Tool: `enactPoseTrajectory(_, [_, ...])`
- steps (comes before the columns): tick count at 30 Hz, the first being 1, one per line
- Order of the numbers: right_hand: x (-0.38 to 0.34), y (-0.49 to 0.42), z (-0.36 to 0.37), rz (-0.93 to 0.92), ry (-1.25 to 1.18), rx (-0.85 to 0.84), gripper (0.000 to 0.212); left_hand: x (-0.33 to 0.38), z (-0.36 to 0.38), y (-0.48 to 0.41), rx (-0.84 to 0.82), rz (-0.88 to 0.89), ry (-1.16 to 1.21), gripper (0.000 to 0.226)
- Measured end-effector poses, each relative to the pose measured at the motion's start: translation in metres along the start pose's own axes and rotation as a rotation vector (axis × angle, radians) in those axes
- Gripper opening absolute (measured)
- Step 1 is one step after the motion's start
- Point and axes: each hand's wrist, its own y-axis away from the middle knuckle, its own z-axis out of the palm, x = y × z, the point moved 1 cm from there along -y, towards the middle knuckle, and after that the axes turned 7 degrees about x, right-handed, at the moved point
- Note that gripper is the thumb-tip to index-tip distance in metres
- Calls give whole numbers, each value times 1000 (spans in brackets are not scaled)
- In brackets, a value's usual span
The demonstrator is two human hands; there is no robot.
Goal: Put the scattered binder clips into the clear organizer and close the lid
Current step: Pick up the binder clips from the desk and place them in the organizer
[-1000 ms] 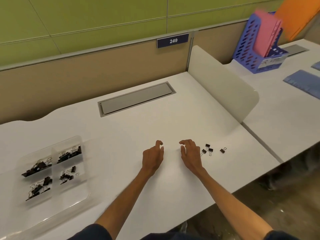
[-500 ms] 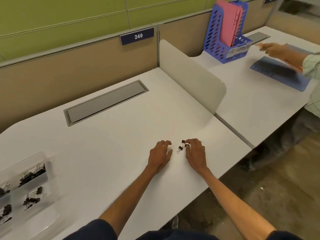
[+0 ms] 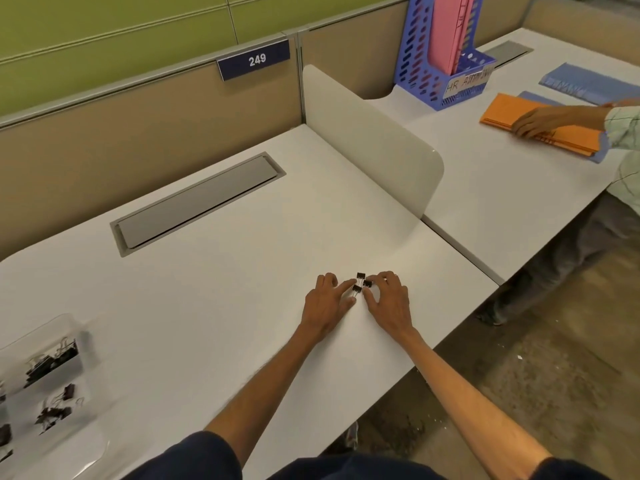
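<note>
Right now the person is leaning both bare forearms out over the white bench (image 3: 207, 299), dark blue sleeves pushed up near the elbows, so that the two hands are meeting near its front right corner. The left hand (image 3: 327, 301) is lying palm down with its forefinger stretched straight; the grip is loose, and the fingertip is touching one of three small black metal binder clips (image 3: 357, 289) bunched between the hands. The right hand (image 3: 389, 301) is arching over the same bunch, fingers curved and thumb tucked in beside the clips. Its fingertips are resting against them, though I cannot tell whether that grip is actually pinching one or only touching it.

Well apart, at the bench's near left edge, the clear plastic organizer (image 3: 59, 323) is sitting with more black clips in its compartments, and its lid (image 3: 86, 459) is lying open, flat on the near side.

Further back a grey recessed cable flap (image 3: 197, 202) is sitting in the bench under a blue plate reading 249 (image 3: 254, 59). Beyond the white rounded divider panel (image 3: 374, 140), another person's hand (image 3: 540, 123) is resting on a stack of orange folders (image 3: 512, 116), near a blue slotted file rack (image 3: 426, 84) holding a pink folder (image 3: 446, 29).
</note>
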Motion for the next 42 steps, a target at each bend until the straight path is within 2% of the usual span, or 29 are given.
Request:
enactPoseTrajectory(7, [-3,11,1,20,-73,-9,18,1,1,2,29,3,57,28])
enactPoseTrajectory(12, [-16,8,-2,84,-173,-79,16,-4,-7,9,84,30,133,15])
enactPoseTrajectory(19, [-50,10,8,47,-249,-169,16,-41,-26,28,119,-195,382,10])
enactPoseTrajectory(27, [-121,21,50,-135,-314,-241,19,-91,-69,76,313,-288,299,20])
enactPoseTrajectory(42, [-285,77,127,-430,-433,-483,18,-204,-154,198,571,-556,14,22])
